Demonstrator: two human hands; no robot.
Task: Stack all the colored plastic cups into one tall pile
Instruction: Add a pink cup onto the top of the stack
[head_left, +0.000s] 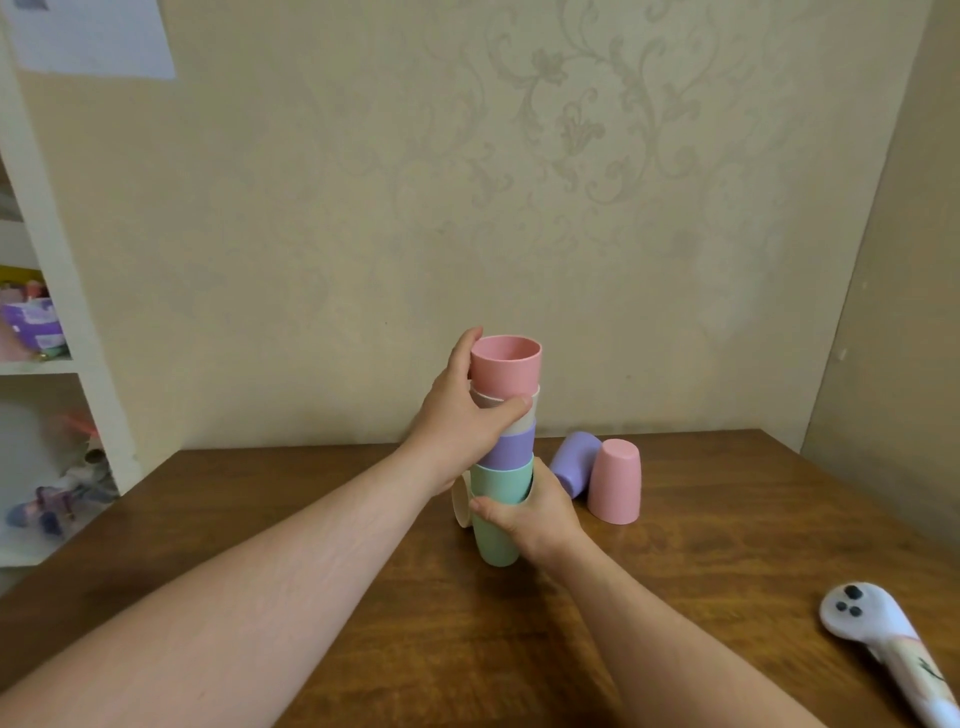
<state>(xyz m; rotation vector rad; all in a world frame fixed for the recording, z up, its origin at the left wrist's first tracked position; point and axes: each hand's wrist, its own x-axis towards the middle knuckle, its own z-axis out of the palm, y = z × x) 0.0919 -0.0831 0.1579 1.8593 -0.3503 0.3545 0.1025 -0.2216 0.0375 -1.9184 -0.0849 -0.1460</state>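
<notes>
Pink plastic tops the pile I am steadying: my left hand (462, 415) is wrapped around the upper cups, thumb across the white cup (524, 410) just under the pink cup (506, 364), fingers behind. My right hand (535, 512) clasps the green cup (498, 514) at the bottom, which stands on the wooden table (363, 597) near its middle. Between them sits a purple cup (511, 449), nested open side up like the rest.

Just behind the pile's left side a cream cup (460, 501) lies partly hidden. To the right, near the far edge, a loose purple cup (574, 462) leans on its side against a loose pink cup (615, 480) standing upside down.

These cups look light, stiff and smooth, so I judge they slide into each other easily but the pile tips readily. I would take each loose one around its wall, mid-height, and keep one hand low on the green base.
</notes>
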